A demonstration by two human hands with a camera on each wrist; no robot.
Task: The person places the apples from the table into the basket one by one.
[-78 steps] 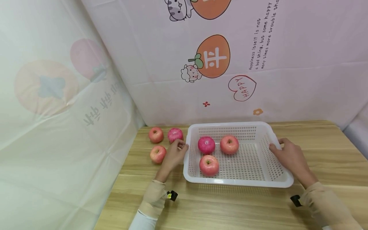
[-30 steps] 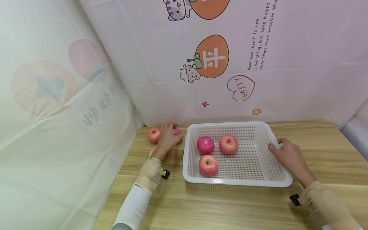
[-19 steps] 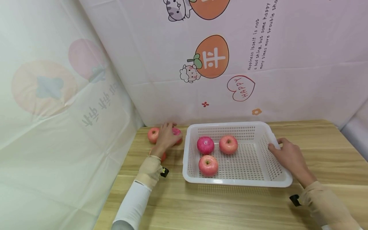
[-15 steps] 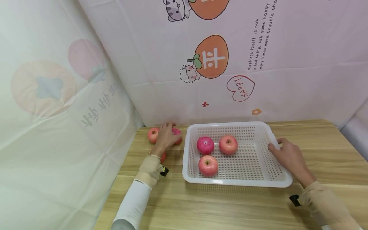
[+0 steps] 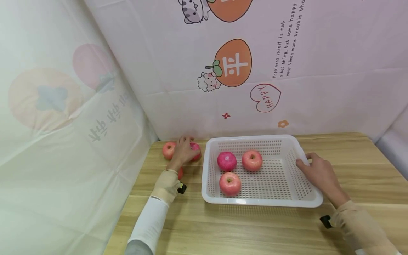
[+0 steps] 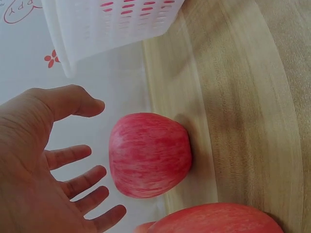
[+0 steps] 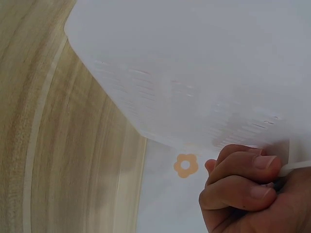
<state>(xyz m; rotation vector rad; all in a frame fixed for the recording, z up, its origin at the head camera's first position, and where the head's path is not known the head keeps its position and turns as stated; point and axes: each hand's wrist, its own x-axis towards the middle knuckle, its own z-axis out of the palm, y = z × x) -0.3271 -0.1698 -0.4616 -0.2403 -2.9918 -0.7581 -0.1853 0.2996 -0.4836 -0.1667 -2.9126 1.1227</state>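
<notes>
My left hand [image 5: 184,152] hovers at the pink apple [image 5: 195,151] on the table's back left. In the left wrist view a gap shows between its spread, lightly bent fingers and that apple [image 6: 149,155]. My right hand [image 5: 321,173] grips the right rim of a white perforated plastic basket [image 5: 261,202], with the thumb over the rim. From the right wrist view, its curled fingers [image 7: 238,177] show at the basket's underside. Inside the basket, towards its left, lie a deep pink apple [image 5: 226,161] and two lighter red apples [image 5: 252,160].
A red apple [image 5: 169,150] stands left of my left hand. Another red apple [image 5: 180,173] is mostly hidden behind that wrist. The wooden table [image 5: 242,230] meets a printed white cloth [image 5: 178,106] at the back and left.
My left hand has left the basket's left rim and moved back and left to the pink apple, where it has stayed almost still. The right hand keeps its grip on the basket.
</notes>
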